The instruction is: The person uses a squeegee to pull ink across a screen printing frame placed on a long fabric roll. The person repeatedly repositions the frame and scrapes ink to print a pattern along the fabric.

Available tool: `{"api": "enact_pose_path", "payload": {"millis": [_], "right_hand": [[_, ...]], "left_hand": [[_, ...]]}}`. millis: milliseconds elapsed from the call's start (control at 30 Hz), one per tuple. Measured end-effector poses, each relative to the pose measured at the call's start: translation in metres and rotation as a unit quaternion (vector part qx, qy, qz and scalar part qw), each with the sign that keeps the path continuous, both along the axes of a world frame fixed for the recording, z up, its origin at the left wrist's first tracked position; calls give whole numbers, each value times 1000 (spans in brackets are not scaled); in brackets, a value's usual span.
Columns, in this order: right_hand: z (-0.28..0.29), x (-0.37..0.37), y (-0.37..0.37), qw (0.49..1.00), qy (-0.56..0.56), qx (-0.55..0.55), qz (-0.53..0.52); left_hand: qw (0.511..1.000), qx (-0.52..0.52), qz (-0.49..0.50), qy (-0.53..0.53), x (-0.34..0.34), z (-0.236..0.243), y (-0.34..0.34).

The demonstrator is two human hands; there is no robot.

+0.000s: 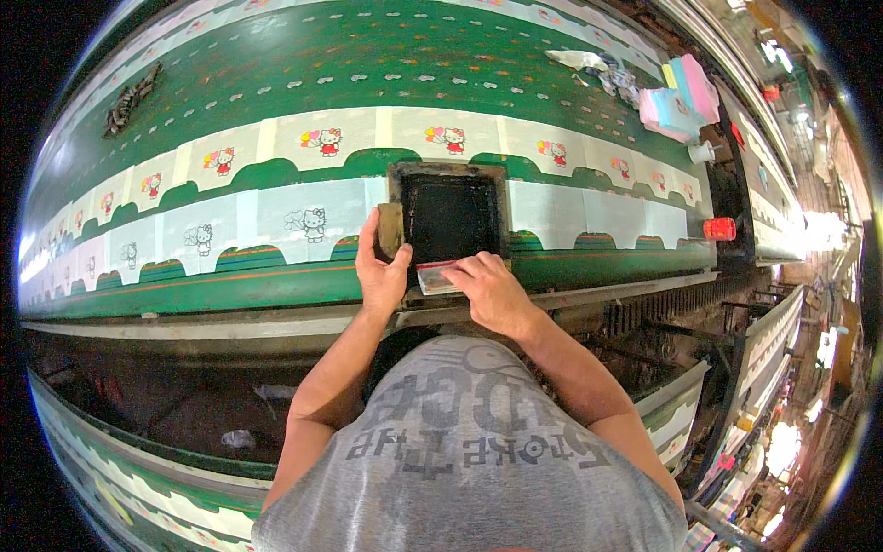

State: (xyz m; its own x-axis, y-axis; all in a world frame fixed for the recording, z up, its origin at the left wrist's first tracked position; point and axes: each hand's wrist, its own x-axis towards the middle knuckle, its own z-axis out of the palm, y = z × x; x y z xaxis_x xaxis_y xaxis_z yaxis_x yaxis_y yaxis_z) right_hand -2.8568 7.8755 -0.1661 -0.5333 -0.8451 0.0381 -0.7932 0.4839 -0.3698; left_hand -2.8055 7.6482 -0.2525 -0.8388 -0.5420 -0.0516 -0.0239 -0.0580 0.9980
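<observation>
A square printing screen (448, 169) with a dark mesh lies flat over the nearer row of pale fabric pieces (547, 213). My left hand (379, 281) is closed on the screen's left edge, where a worn wooden block (391, 225) is fixed. In my right hand (495, 293) is a squeegee (436, 278) with a pale blade and a red edge, tilted at the screen's near side. Left of the screen, the nearer row's pieces bear black cartoon-cat outlines (315, 224); those to its right show no outline. The row behind carries coloured cat prints (448, 140).
The long green table (303, 110) curves across the view, its front rail (230, 329) just before me. At the right end stand a red can (719, 229), a white cup (701, 153) and stacked coloured cloths (679, 97). A dark rag bundle (131, 99) lies far left.
</observation>
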Motion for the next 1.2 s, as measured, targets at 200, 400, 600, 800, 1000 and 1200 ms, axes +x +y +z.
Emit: {"api": "enact_pose_path", "payload": {"millis": [200,400,600,800,1000,1200], "right_hand": [[-4,2,10,995,-39,-82,-29],[-16,0,61,985,-15,-154,-70],[-20,-21,154,974,-32,-192,-117],[-21,-50,243,978,-12,-170,-117],[-13,-72,269,992,9,-122,-45],[-13,-90,269,999,7,-39,31]], "left_hand": [[979,-200,20,-13,-5,-2,4],[990,-135,30,35,-12,18,39],[986,-150,30,61,-46,9,133],[990,-133,20,45,-74,-3,223],[994,-107,36,7,-84,-5,253],[997,-75,29,3,-85,-4,255]]}}
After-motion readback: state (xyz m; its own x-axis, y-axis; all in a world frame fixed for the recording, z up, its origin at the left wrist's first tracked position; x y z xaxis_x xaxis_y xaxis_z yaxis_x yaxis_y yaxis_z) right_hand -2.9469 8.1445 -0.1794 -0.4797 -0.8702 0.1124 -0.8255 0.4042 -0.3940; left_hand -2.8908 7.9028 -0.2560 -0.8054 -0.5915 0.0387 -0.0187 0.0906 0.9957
